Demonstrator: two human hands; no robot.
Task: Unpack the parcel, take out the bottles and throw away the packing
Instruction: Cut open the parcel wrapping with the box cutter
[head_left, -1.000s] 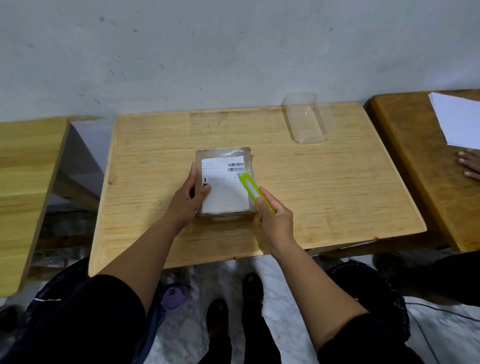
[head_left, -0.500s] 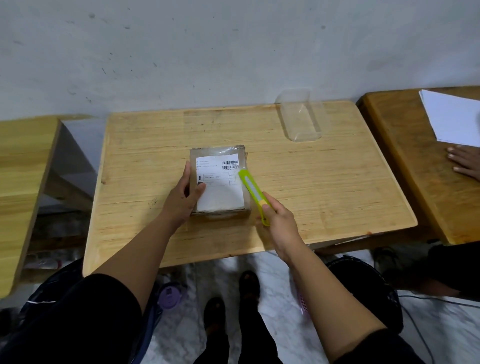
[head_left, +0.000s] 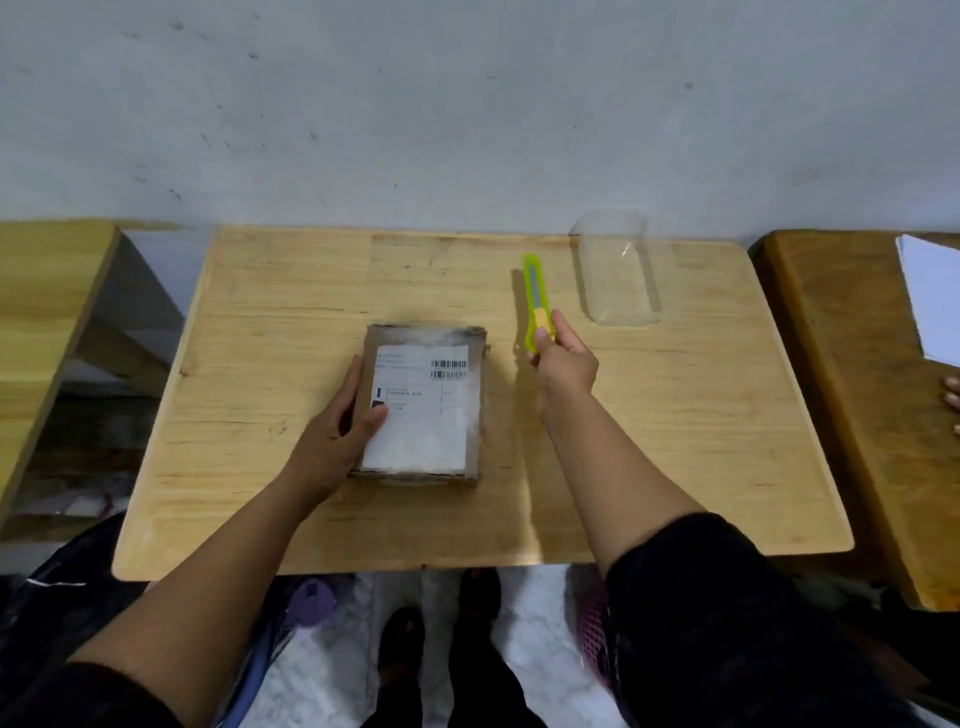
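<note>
A small brown cardboard parcel (head_left: 475, 415) with a white shipping label lies closed in the middle of the wooden table (head_left: 649, 441). My left hand (head_left: 343, 426) rests on the parcel's left edge, thumb on the label. My right hand (head_left: 563, 364) is off to the right of the parcel and grips the handle end of a lime-green utility knife (head_left: 534, 301), which points away from me over the table. No bottles are visible.
A clear plastic tray (head_left: 618, 275) sits at the back right of the table. Another table (head_left: 857, 395) on the right carries white paper (head_left: 932, 301) and another person's fingertips (head_left: 953, 400). A third table (head_left: 47, 291) stands left. Dark bags lie on the floor below.
My right hand has drawn the green knife away from the parcel's right edge and swung it out to the right and far side. My left hand stays on the parcel.
</note>
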